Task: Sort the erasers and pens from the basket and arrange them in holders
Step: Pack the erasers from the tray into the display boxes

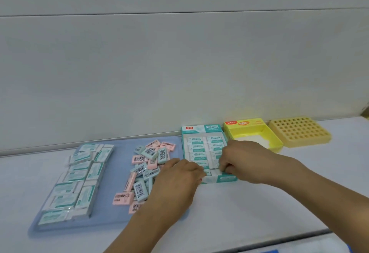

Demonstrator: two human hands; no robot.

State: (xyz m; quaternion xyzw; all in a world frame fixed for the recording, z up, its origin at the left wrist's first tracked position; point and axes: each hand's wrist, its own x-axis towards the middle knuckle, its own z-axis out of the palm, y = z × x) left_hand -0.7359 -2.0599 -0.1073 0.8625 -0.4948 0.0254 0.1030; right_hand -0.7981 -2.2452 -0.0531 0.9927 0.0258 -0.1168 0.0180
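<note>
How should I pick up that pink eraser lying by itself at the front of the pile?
Take the pink eraser by its two long edges, coming straight down from above. It lies flat on the blue tray at the near edge of the pile, with bare tray on its near and left sides, so fingers probably fit there without bumping its neighbours.

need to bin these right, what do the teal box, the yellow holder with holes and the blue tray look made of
Teal box: likely printed cardboard, with thin folded walls and matte print.
Yellow holder: looks like moulded plastic, one uniform colour with an even grid of round holes.
Blue tray: probably plastic, smooth with a rounded rim; blur leaves it open.
</note>
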